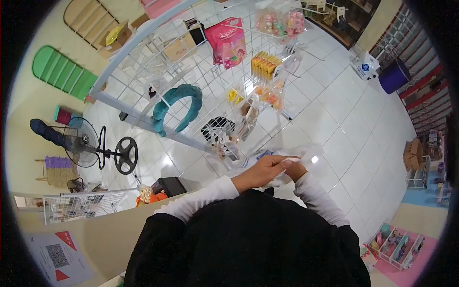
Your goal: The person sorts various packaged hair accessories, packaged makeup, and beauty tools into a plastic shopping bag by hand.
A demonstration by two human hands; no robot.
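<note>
In front of my chest, my left hand point(264, 171) is closed, thumb and fingers pinching the edge of a thin translucent plastic bag point(311, 154). My right hand point(297, 170) is tucked close against it, partly hidden behind the left, and appears curled around the same plastic. A bright glare sits on the plastic's right part. Whether anything lies inside it cannot be made out. Just beyond the left fingers is white plastic with blue print point(263, 154). Past my hands stands a white wire grid rack point(143, 98), hung with a teal padded headband point(178, 109).
Pink packets point(227, 42) and yellow packets point(265, 65) hang on the rack. A black fan point(83, 139) stands left. A purple bin point(395, 76) and white bag point(366, 66) are at the far right. A divided white tray point(396, 245) sits lower right.
</note>
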